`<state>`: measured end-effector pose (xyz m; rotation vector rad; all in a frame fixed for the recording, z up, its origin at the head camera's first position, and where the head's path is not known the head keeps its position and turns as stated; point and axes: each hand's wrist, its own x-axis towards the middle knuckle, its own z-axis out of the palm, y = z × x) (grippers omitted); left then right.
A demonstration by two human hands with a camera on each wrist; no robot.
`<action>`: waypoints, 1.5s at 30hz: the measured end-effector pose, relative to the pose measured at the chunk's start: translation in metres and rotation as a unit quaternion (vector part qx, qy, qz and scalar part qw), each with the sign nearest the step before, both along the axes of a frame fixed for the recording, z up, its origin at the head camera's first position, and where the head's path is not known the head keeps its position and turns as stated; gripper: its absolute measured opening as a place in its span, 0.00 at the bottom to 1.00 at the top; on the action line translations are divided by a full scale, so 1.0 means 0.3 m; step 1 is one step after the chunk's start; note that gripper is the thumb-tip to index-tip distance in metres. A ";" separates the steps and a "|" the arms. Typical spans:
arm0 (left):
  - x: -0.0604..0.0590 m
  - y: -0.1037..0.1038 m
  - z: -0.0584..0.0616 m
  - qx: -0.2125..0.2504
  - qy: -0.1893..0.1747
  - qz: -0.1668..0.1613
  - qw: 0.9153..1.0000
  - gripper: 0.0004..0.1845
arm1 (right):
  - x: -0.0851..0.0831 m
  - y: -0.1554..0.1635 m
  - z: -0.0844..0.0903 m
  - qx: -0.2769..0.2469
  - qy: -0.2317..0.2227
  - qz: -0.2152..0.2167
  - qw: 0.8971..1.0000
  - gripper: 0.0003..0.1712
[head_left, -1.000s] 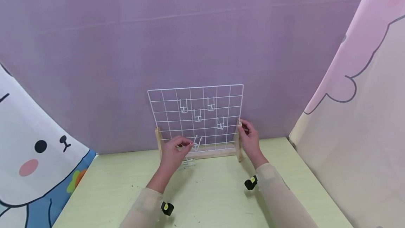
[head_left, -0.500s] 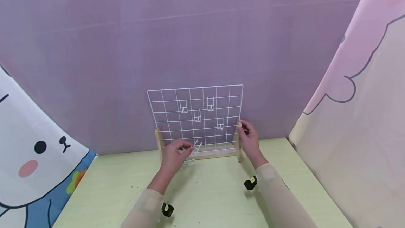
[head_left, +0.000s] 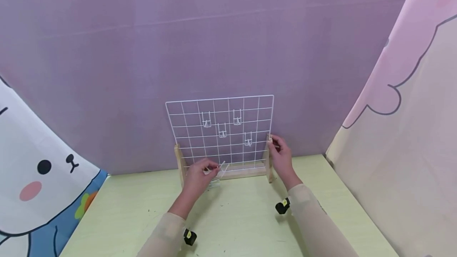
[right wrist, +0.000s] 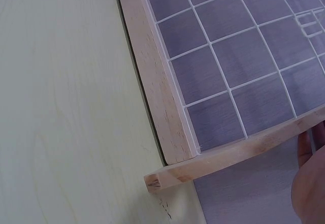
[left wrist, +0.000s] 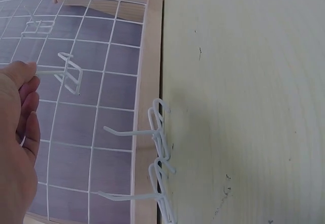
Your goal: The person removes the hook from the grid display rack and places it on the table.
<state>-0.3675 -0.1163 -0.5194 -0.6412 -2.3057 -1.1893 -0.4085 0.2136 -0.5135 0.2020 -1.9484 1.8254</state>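
My left hand (head_left: 197, 177) pinches the prong of a white wire hook (left wrist: 76, 76) between thumb and forefinger. In the left wrist view, the hook's looped end overlaps the lower wires of a white grid panel (left wrist: 93, 105). The panel stands upright in a wooden stand (head_left: 244, 173). My right hand (head_left: 283, 162) holds the stand's right post (head_left: 269, 165) near its top. In the left wrist view, two more wire hooks, one upper (left wrist: 159, 132) and one lower (left wrist: 161, 196), lie against the stand's bottom bar, below my left hand.
Several white hooks, one of them at the upper left (head_left: 206, 122), hang on the panel higher up. The stand is on a pale table (head_left: 246, 217), close to a purple backdrop (head_left: 221, 50). A black camera (head_left: 282, 206) sits at my right wrist, another (head_left: 190, 237) at my left.
My left hand has moved down slightly with the hook, which now tilts more to the right against the lower grid. My right hand has stayed on the post.
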 end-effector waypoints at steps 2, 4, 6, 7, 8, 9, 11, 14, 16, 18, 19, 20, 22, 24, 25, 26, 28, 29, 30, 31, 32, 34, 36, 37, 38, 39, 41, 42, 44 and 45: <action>-0.001 0.002 -0.003 -0.004 -0.002 0.001 1.000 0.05 | 0.018 -0.005 0.022 0.003 -0.005 0.001 1.000 0.19; -0.001 0.006 -0.007 -0.007 -0.003 0.003 1.000 0.06 | 0.021 -0.006 0.029 0.005 -0.010 0.002 1.000 0.19; -0.003 0.010 -0.012 -0.009 -0.010 0.003 1.000 0.06 | 0.011 -0.004 0.019 0.007 -0.013 -0.001 1.000 0.20; -0.004 0.011 -0.015 -0.008 -0.013 0.001 1.000 0.06 | -0.001 0.000 0.007 0.006 -0.013 -0.004 1.000 0.20; -0.006 0.013 -0.019 -0.010 -0.016 0.001 1.000 0.06 | -0.012 0.003 -0.005 0.007 -0.011 -0.005 1.000 0.20; -0.007 0.015 -0.023 -0.011 -0.021 -0.002 1.000 0.06 | -0.021 0.005 -0.016 0.005 -0.010 -0.007 1.000 0.20; -0.010 0.019 -0.030 -0.011 -0.025 -0.009 1.000 0.06 | -0.023 0.006 -0.023 0.006 -0.004 -0.009 1.000 0.20; -0.013 0.024 -0.041 -0.016 -0.026 -0.017 0.999 0.04 | -0.024 0.005 -0.027 0.006 0.008 -0.010 1.000 0.20; -0.015 0.027 -0.048 -0.019 -0.026 -0.022 0.999 0.03 | -0.025 0.005 -0.030 0.006 0.017 -0.008 1.000 0.19; -0.015 0.030 -0.054 -0.022 -0.027 -0.025 0.999 0.03 | -0.026 0.005 -0.030 0.007 0.023 -0.007 1.000 0.19; -0.014 0.031 -0.057 -0.023 -0.029 -0.026 0.999 0.03 | -0.025 0.005 -0.030 0.007 0.025 -0.005 1.000 0.18; -0.015 0.033 -0.060 -0.025 -0.031 -0.027 0.999 0.03 | -0.025 0.005 -0.030 0.007 0.026 -0.004 1.000 0.18; -0.013 0.037 -0.062 -0.026 -0.037 -0.028 0.999 0.05 | -0.023 0.004 -0.026 0.008 0.024 -0.004 1.000 0.18; -0.013 0.039 -0.067 -0.028 -0.044 -0.029 0.998 0.05 | -0.021 0.004 -0.022 0.009 0.019 -0.004 1.000 0.18; -0.013 0.040 -0.068 -0.028 -0.047 -0.029 0.998 0.05 | -0.020 0.004 -0.021 0.008 0.017 -0.004 1.000 0.18; -0.013 0.040 -0.070 -0.027 -0.050 -0.030 0.998 0.05 | -0.019 0.004 -0.019 0.008 0.014 -0.004 1.000 0.18; -0.013 0.042 -0.074 -0.023 -0.054 -0.032 0.998 0.04 | -0.019 0.005 -0.017 0.008 0.011 -0.005 1.000 0.18; -0.013 0.042 -0.076 -0.023 -0.055 -0.033 0.998 0.04 | -0.018 0.005 -0.016 0.007 0.010 -0.005 1.000 0.18; -0.014 0.043 -0.078 -0.022 -0.055 -0.034 0.998 0.04 | -0.018 0.005 -0.016 0.007 0.008 -0.005 1.000 0.18; -0.016 0.044 -0.083 -0.022 -0.055 -0.035 0.998 0.04 | -0.018 0.005 -0.015 0.006 0.007 -0.005 1.000 0.19; -0.018 0.044 -0.088 -0.023 -0.054 -0.036 0.998 0.04 | -0.018 0.005 -0.014 0.005 0.007 -0.006 1.000 0.19; -0.020 0.046 -0.094 -0.026 -0.056 -0.037 0.997 0.05 | -0.018 0.004 -0.012 0.003 0.004 -0.006 1.000 0.19; -0.022 0.047 -0.101 -0.031 -0.057 -0.037 0.997 0.06 | -0.018 0.003 -0.012 0.002 0.002 -0.006 1.000 0.20; -0.022 0.048 -0.102 -0.034 -0.058 -0.037 0.997 0.06 | -0.018 0.003 -0.012 0.001 0.002 -0.006 1.000 0.20; -0.021 0.049 -0.102 -0.037 -0.059 -0.036 0.997 0.06 | -0.019 0.003 -0.014 0.001 0.003 -0.006 1.000 0.20; -0.020 0.050 -0.101 -0.040 -0.061 -0.036 0.997 0.06 | -0.020 0.003 -0.015 0.001 0.003 -0.007 1.000 0.20; -0.018 0.051 -0.101 -0.045 -0.061 -0.033 0.997 0.06 | -0.021 0.005 -0.018 0.001 0.008 -0.006 1.000 0.19; -0.018 0.051 -0.102 -0.049 -0.061 -0.032 0.996 0.05 | -0.022 0.006 -0.020 0.002 0.011 -0.006 1.000 0.19; -0.020 0.051 -0.106 -0.052 -0.062 -0.031 0.996 0.05 | -0.023 0.007 -0.022 0.002 0.018 -0.006 1.000 0.18; -0.020 0.052 -0.107 -0.053 -0.063 -0.032 0.996 0.04 | -0.023 0.008 -0.023 0.002 0.020 -0.006 1.000 0.18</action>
